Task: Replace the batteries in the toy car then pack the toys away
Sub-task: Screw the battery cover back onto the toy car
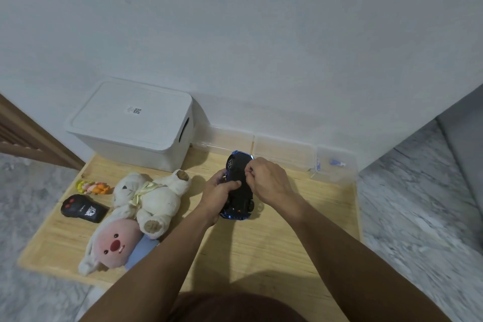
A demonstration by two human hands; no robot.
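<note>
Head cam looks down at a wood worktop (261,251) set against a white wall, marble-look floor on both sides. The car (239,185) is flipped belly-up, off the worktop, roughly centre-right, with its long axis running near to far and tilted a bit to the right at the far end. The left hand (220,195) wraps the near-left side and takes the weight, thumb across the underside. The right hand (271,183) comes in from the right, fingers pinched tight at the far half of the chassis. I can't tell if it's gripping a screw, a tab or a small tool, too small to see. My guess is the battery cover is being worked on, so the right hand does the fiddly bit while the left keeps things steady.

Left side has the remote (83,209), a white bear (154,196), a pink plush (115,243) and a small figure (92,187). The lidded white bin (130,123) sits far left, a clear box (332,165) far right by the wall.
</note>
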